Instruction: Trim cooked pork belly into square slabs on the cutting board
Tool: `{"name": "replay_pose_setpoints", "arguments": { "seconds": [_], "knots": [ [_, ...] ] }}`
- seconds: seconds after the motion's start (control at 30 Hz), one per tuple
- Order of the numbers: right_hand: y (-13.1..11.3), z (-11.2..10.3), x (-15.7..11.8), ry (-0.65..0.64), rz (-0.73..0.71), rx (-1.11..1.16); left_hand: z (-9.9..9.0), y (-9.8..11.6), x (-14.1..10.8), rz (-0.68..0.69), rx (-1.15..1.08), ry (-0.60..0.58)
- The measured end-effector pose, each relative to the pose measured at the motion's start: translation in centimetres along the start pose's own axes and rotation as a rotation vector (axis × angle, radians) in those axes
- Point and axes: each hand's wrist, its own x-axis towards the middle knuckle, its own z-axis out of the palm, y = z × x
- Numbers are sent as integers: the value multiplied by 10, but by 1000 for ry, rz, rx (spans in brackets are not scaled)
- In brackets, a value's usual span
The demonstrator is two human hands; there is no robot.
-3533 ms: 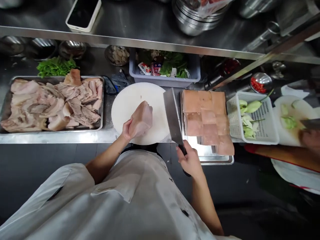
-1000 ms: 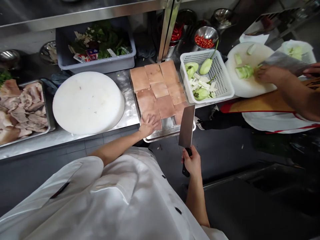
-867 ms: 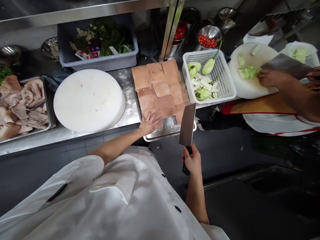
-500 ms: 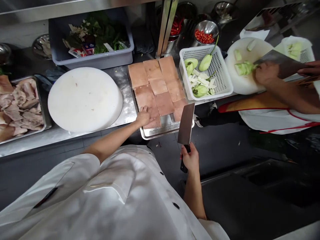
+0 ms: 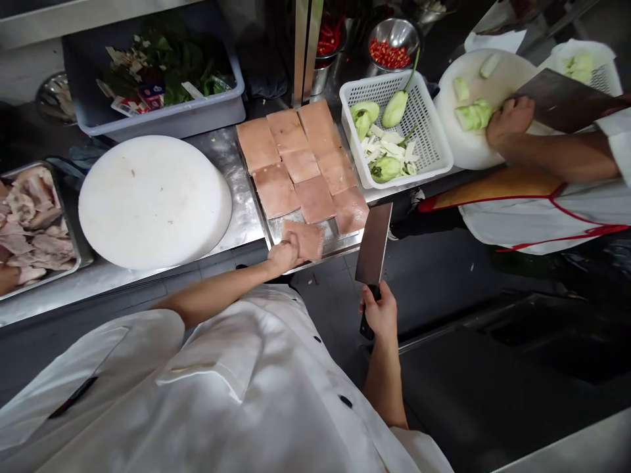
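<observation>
My left hand (image 5: 284,255) is closed on the left end of a square slab of pork skin (image 5: 306,240), raised at the near edge of a metal tray (image 5: 340,244). Several more pinkish-tan slabs (image 5: 288,164) lie side by side in that tray. Off to the right, my right hand (image 5: 381,309) grips the black handle of a cleaver (image 5: 374,244), its broad blade pointing away from me, beside the tray's near right corner. Left of the tray stands a thick round white chopping board (image 5: 152,197) with a few small specks on it.
A tray of cut pale meat (image 5: 37,220) lies far left. Behind the board is a grey-blue bin (image 5: 162,118) of greens. On the right stand a white basket (image 5: 436,167) of green vegetables and a co-worker's board (image 5: 458,141), where a co-worker's hand (image 5: 510,121) rests near a second cleaver (image 5: 557,98).
My left hand has taken hold of the nearest left slab and pulled it up and toward me, away from the others. The cleaver stays in my right hand, and the view has shifted slightly.
</observation>
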Motion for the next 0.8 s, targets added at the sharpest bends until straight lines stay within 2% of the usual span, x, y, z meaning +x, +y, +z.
{"name": "replay_pose_setpoints", "arguments": {
  "seconds": [0.17, 0.27, 0.37, 0.47, 0.53, 0.67, 0.8],
  "knots": [
    [4, -5, 5, 23, 0, 5, 20, 42, 6, 29, -133, -26],
    [3, -5, 6, 32, 5, 0, 30, 56, 8, 44, -63, -32],
    [3, -7, 4, 53, 4, -38, 33, 54, 10, 78, 15, -14],
    [12, -13, 6, 85, -22, -210, 29, 44, 13, 116, -83, 45],
    [23, -20, 12, 116, -57, -378, 28, 41, 15, 77, -166, 68],
    [48, -38, 38, 159, -87, -629, 32, 45, 15, 5, -249, 94],
    [66, -54, 73, 48, -98, -563, 41, 53, 16, 19, -303, 131]
  ]
}}
